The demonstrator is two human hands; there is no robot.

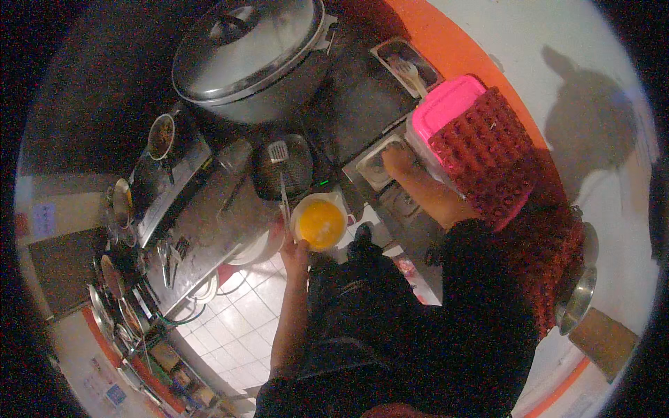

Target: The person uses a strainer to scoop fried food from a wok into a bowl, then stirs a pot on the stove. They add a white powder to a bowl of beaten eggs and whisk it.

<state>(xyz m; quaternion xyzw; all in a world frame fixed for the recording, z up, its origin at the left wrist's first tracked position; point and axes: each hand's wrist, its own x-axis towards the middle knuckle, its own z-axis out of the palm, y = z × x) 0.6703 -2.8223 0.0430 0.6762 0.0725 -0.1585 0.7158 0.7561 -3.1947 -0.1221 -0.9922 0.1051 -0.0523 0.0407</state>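
Observation:
My left hand (pixel 296 255) grips a slotted metal turner (pixel 284 188) by its handle and the near side of a pale bowl (pixel 338 200). Yellow-orange liquid, like beaten egg (pixel 322 223), fills much of the bowl. The turner's head lies over a dark, squarish pan (pixel 298 175) just beyond the bowl. To the right, my right hand (pixel 398 161) reaches down into a rectangular metal food pan (pixel 370 170). Its fingertips are blurred, and whether they hold anything is hidden.
Stacked red-brown egg trays (pixel 481 151) and a pink-lidded container (pixel 449 107) stand beside my right forearm. Beyond is a large lidded pot (pixel 251 78). A pale fork-shaped utensil (pixel 410 73) rests in another metal pan (pixel 389 65). Strainers (pixel 162 137) and utensils (pixel 166 264) line the left.

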